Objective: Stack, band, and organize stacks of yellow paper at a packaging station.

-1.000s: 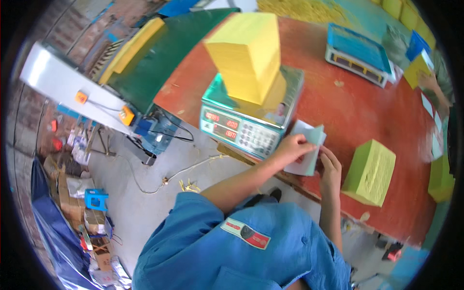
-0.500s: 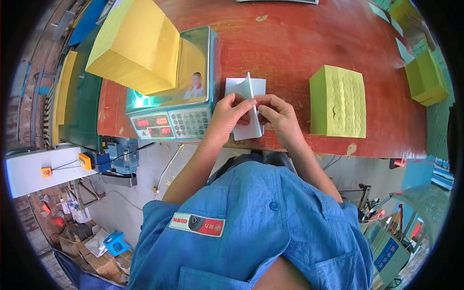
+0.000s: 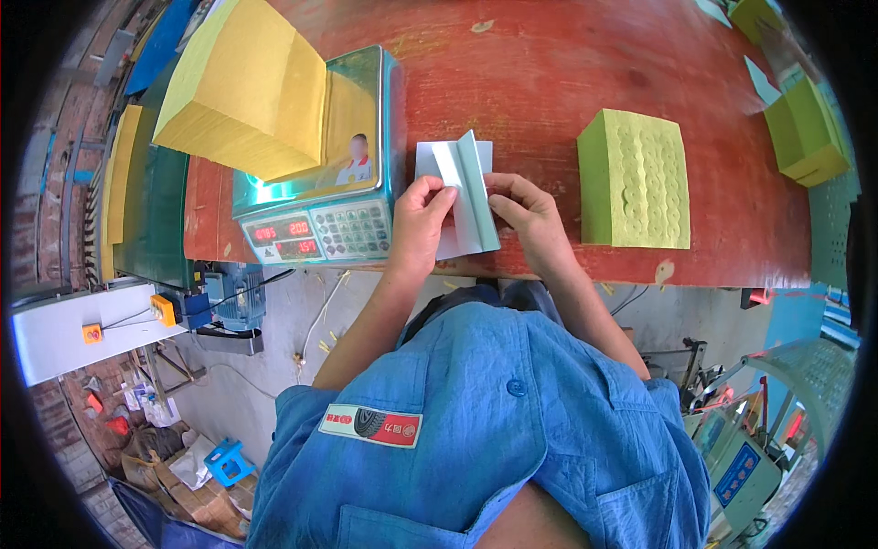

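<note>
In front of me, at the near edge of the table, both hands work on a pale blue-white folded paper sheet (image 3: 473, 197). Its folds stand up in ridges. My left hand (image 3: 421, 224) pinches the sheet's left flap between thumb and fingers. On the other side, my right hand (image 3: 535, 220) is closed at the sheet's right edge, some fingertips hidden behind it. Beneath lies a flat pale sheet or small stack (image 3: 425, 157). Left of my hands stands a digital scale (image 3: 352, 231) with a large yellow paper block (image 3: 242, 101) on its pan.
A yellow-green block with a row-patterned face (image 3: 633, 183) stands on the red table (image 3: 530, 64) to the right. Another green block (image 3: 807, 133) and pale sheets (image 3: 761, 80) lie at the far right. A blue motor (image 3: 240, 297) and blue stool (image 3: 228, 462) are lower left.
The upright sheet has opened into a wider shape with slanted folds. My left hand has drawn slightly left from my right hand, widening the gap. The view has shifted a little.
</note>
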`<state>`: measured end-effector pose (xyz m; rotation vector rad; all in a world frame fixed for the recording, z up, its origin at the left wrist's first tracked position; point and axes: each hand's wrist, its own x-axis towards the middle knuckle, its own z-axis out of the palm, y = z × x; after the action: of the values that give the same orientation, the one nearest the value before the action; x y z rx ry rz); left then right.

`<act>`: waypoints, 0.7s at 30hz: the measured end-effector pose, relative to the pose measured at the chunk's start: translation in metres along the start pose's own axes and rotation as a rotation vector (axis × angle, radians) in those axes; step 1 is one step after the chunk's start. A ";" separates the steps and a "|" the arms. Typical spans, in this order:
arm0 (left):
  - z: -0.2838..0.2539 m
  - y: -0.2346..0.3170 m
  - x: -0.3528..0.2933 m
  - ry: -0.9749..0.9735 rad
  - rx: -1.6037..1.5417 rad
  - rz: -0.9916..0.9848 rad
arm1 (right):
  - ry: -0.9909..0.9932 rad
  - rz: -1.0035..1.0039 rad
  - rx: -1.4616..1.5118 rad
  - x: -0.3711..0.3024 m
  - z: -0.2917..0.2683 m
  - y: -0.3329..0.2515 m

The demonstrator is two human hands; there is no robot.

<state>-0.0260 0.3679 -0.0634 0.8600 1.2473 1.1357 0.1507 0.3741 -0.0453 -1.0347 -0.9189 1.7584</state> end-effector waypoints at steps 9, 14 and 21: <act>0.014 0.007 -0.006 -0.001 0.153 0.197 | -0.020 -0.074 -0.079 -0.002 0.001 0.005; 0.017 0.011 -0.007 -0.048 0.142 0.184 | -0.012 -0.089 -0.097 -0.003 0.004 0.006; 0.018 0.013 -0.007 -0.028 0.124 0.175 | -0.023 -0.107 -0.089 -0.002 0.004 0.007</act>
<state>-0.0098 0.3663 -0.0464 1.0916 1.2481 1.1896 0.1458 0.3689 -0.0493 -1.0049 -1.0561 1.6562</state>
